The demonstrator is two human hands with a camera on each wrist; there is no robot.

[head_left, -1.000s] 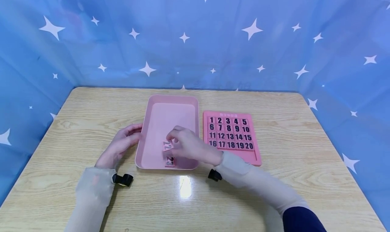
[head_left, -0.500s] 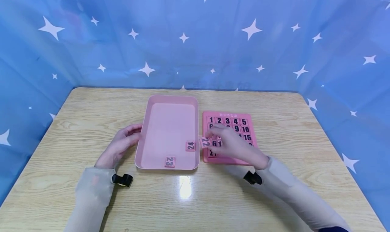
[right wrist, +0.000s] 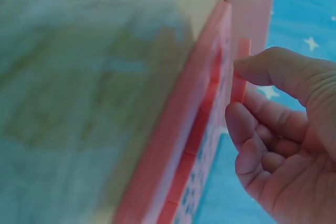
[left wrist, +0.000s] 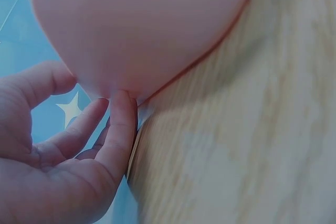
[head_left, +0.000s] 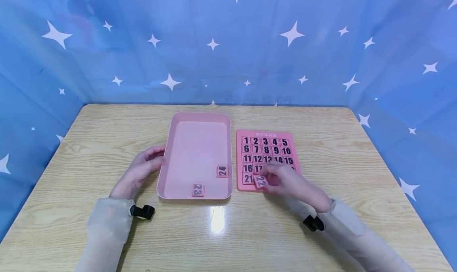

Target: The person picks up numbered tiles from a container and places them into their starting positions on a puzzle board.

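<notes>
My right hand (head_left: 290,184) pinches a small pink number tile (head_left: 261,181) marked 22 between thumb and fingers. It holds the tile over the bottom row of a pink number puzzle board (head_left: 239,161), just right of tile 21 (head_left: 248,179). From the right wrist, the pinched tile (right wrist: 240,85) stands edge-on, close over the board's face (right wrist: 205,156). My left hand (head_left: 139,171) touches the outer left wall of a pink tray (head_left: 200,145) with its fingertips. Inside the tray lie tile 23 (head_left: 198,190) near the front and tile 24 (head_left: 222,171) by the right side.
Tray and board stand side by side, a narrow gap between them, on a wood-grain table (head_left: 178,240). A blue curtain (head_left: 200,58) with white stars surrounds the table's back and sides. Each wrist wears a black strap mount (head_left: 143,212).
My right hand has carried tile 22 out of the tray, rightward to the board's bottom row. Tile 24 and tile 21 have come into sight. My left hand stays at the tray.
</notes>
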